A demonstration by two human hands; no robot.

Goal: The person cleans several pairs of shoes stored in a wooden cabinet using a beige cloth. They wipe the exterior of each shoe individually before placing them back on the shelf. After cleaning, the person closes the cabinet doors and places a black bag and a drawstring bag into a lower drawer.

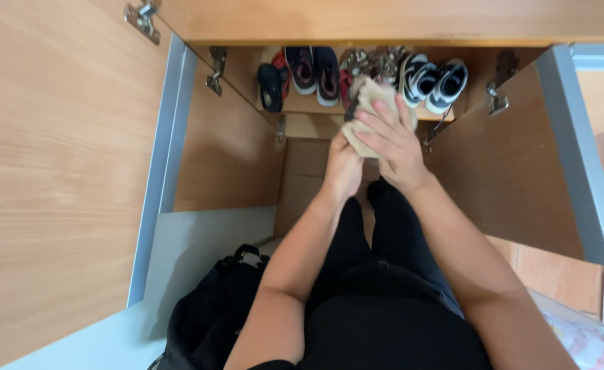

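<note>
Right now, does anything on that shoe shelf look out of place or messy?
Mostly tidy: the dark pair and white sneakers stand side by side. The black shoe at the left sits askew. Both hands, left and right, hold a beige item, hiding the middle shoes.

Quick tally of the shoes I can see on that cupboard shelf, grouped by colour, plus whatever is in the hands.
Dark shoes with pink lining: 2
White and black sneakers: 2
Black sandal with red edge: 1
Patterned shoes behind the hands: count unclear, partly hidden
Beige shoe-like item held between left hand and right hand: 1
Total clearly visible: 6
</note>
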